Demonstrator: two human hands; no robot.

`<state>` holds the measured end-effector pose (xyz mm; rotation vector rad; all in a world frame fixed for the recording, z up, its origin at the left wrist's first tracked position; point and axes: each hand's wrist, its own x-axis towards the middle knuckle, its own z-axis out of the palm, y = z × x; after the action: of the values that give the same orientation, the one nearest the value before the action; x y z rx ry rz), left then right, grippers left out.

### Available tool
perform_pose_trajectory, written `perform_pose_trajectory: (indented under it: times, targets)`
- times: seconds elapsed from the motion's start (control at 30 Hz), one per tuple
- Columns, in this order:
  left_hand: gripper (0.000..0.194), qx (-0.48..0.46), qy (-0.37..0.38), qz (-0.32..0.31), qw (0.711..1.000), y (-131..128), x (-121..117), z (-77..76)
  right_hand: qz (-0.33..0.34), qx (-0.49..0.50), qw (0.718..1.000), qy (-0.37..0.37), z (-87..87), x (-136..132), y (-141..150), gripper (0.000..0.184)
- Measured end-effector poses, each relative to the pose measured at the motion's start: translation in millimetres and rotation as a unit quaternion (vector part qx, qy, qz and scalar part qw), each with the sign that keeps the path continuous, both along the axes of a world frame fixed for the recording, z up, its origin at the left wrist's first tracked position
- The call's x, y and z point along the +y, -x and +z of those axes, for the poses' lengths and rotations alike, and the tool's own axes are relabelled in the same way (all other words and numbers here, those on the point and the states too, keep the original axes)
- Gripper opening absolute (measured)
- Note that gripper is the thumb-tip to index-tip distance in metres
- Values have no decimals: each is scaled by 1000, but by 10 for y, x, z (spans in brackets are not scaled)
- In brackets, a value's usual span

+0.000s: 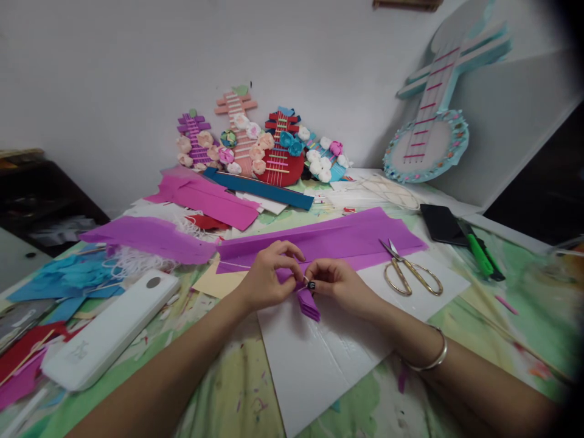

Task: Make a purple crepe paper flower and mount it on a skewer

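Observation:
A small folded purple crepe paper strip (309, 306) hangs between my hands, its layered end pointing down toward a white board (319, 377). My left hand (272, 274) pinches at its upper part with thumb and fingertips. From the other side, my right hand (340, 285) closes finger and thumb on the same spot. A small dark piece, perhaps a ring, shows at the right fingertips; a thin pale strand seems to lie there too. Behind my hands stretches a long purple crepe paper sheet (328, 234). Gold-handled scissors (406, 267) lie partly open to the right.
A white oblong device (114, 328) and blue paper (68, 280) lie left. Pink paper (205, 198) and a dark blue strip (260, 188) are behind. Decorated model instruments (278, 158) lean on the wall. A black phone-like slab (442, 224) and green-handled cutter (479, 255) lie right.

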<state>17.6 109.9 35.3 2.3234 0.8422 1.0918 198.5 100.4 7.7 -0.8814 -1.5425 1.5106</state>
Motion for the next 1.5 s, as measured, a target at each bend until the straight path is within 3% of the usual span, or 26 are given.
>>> perform_pose_trajectory:
  times: [0.13,0.27,0.6,0.87,1.13,1.4,1.5]
  targets:
    - [14,-22,64,-47,997,-5,-15,10,-17,-1,1000,-23,-27,15,-22,7]
    - [14,-31,136,-54,989,-29,22,-30,-36,-18,998,-46,-47,16,-32,5]
    - [9,12,126,-39,991,-29,11,-31,-50,-23,997,-48,-59,28,-44,6]
    - [15,-8,161,-38,986,-50,9,-35,-52,-28,997,-55,-57,25,-38,7]
    - [18,-17,183,-6,983,-46,16,-50,-51,-60,991,-107,-23,16,-47,2]
    - [17,-36,218,9,975,-30,32,-31,-57,-83,983,-153,-2,-18,-40,8]
    - [15,-16,196,18,980,-26,36,-19,-54,-74,983,-157,-7,-21,-36,11]
